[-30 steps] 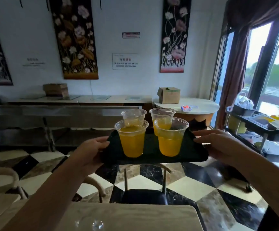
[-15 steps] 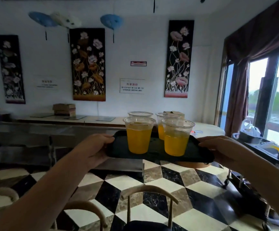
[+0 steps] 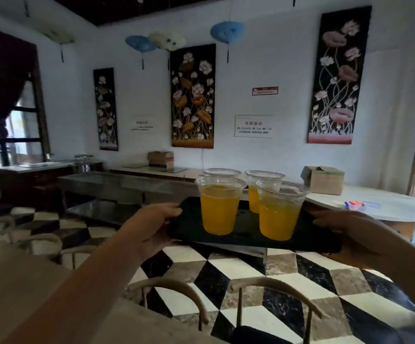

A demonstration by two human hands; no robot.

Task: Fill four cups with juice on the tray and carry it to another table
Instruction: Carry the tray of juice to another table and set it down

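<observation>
A black tray (image 3: 247,238) is held up in the air in front of me, above the checkered floor. My left hand (image 3: 149,225) grips its left edge, thumb on top. My right hand (image 3: 350,230) grips its right edge. Several clear plastic cups of orange juice stand upright on it: a front left cup (image 3: 220,207), a front right cup (image 3: 279,212), a back right cup (image 3: 257,192) and a back left cup (image 3: 221,173) mostly hidden behind the front one.
A light wooden table (image 3: 15,281) lies at the lower left with curved-back chairs (image 3: 273,309) along its far side. A white round table (image 3: 375,206) with a cardboard box (image 3: 323,180) stands at the right. A long counter (image 3: 132,181) runs along the back wall.
The view has swung left and up, showing more of the left wall and a window. The tray stays level in both hands, now nearer and lower right in view.
</observation>
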